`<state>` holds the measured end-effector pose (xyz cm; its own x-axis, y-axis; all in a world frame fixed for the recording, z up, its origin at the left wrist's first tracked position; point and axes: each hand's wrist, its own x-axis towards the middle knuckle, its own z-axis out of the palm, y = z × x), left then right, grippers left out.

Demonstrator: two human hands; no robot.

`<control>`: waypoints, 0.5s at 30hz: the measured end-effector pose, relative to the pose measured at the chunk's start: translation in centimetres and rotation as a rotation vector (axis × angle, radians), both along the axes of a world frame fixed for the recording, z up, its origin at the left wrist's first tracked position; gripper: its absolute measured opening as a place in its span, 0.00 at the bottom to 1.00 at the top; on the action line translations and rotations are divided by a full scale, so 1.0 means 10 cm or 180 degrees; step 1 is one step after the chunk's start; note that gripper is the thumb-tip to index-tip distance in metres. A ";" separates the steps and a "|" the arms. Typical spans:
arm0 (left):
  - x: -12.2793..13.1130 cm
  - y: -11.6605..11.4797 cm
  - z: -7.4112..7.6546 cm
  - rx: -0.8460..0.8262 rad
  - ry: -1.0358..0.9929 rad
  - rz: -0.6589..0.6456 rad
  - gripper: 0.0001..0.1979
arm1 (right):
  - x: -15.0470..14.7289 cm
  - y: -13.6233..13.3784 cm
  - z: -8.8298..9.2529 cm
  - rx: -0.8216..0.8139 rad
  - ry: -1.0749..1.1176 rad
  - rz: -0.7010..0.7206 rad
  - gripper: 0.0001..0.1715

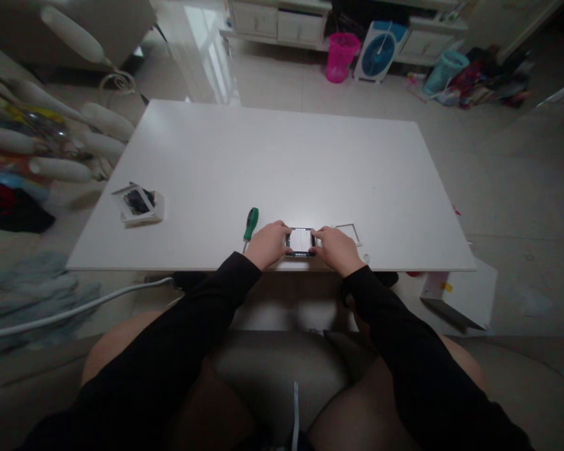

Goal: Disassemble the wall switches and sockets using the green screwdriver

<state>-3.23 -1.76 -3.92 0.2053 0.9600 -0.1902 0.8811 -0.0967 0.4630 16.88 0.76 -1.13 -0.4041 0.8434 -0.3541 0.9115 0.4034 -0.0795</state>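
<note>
Both my hands are at the front edge of a white table, one on each end of a small black-framed rectangular device (301, 240) with a pale middle panel. My left hand (269, 243) is closed on its left end, and my right hand (337, 247) pinches its right end. What kind of device it is, I cannot make out. A green-handled screwdriver (251, 223) lies just left of my left hand, its shaft tip partly hidden. Beyond my right hand lies a thin dark rectangular frame (356, 233), partly covered by the hand. A tiny pale piece (366, 257) rests near my right wrist.
An opened small white box (144, 216) with dark contents stands at the left of the white table (282, 156). On the floor beyond are a pink basket (342, 57), a blue-and-white fan (380, 51) and a teal basket (446, 72). A white box-like object (470, 291) stands at the lower right.
</note>
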 end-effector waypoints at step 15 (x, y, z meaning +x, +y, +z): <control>0.00 0.01 -0.01 0.0022 0.0006 -0.0007 0.17 | -0.01 0.00 -0.05 0.0204 0.0018 -0.0055 0.23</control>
